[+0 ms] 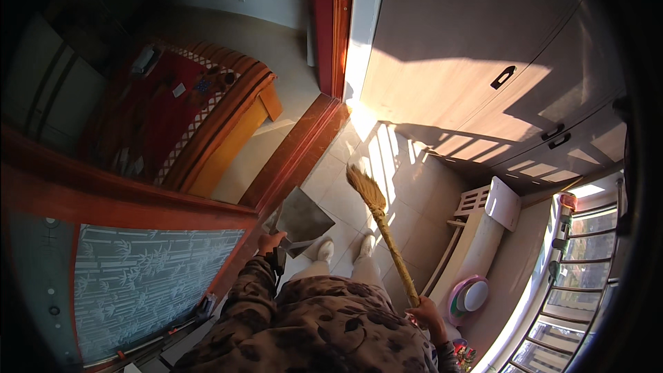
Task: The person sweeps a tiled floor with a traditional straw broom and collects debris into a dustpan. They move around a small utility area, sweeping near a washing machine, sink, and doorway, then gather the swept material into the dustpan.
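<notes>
My right hand (429, 313), at the lower right, is closed around the handle end of a straw broom (389, 235). The broom slants up and left, and its bristles reach over the sunlit tiles; whether they touch the floor I cannot tell. At the lower left, my left hand (271, 242) grips a grey dustpan (304, 220), whose pan lies beside the wooden door sill. What the pan holds, if anything, is not clear. Both my shoes (325, 252) stand on the tiles between dustpan and broom.
A raised wooden sill (295, 153) crosses the doorway at left, with a wooden bed (228, 134) beyond. Tall cabinets (456, 83) stand ahead on the right. Near the barred window (585, 269) is a light ledge (474, 243) with basins (469, 298) beside it.
</notes>
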The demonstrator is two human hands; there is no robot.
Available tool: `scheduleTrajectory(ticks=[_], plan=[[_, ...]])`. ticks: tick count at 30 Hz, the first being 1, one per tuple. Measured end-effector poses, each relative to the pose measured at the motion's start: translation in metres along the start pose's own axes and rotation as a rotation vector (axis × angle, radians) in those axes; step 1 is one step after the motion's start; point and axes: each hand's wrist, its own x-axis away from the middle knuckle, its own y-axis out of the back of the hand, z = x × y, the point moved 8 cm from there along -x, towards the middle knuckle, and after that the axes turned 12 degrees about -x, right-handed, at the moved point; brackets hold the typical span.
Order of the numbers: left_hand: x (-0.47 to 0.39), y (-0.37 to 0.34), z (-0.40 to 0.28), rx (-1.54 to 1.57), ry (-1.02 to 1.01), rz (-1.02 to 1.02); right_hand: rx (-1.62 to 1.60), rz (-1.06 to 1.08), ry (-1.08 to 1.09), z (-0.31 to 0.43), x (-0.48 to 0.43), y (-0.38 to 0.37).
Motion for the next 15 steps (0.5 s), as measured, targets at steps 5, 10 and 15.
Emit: scheduleTrajectory(ticks=[5, 10, 15], plan=[[0.006, 0.005, 0.039, 0.301, -0.039, -0.142, 0.272, 0.075, 0.196, 0.09, -0.057, -0.009], [0.062, 0.015, 0.044, 0.255, 0.156, -0.146, 0.449, 0.168, 0.306, 0.203, -0.108, -0.019], [0.14, -0.005, 0.064, 0.672, 0.381, -0.342, 0.608, 0.306, 0.418, 0.319, -0.146, -0.03]])
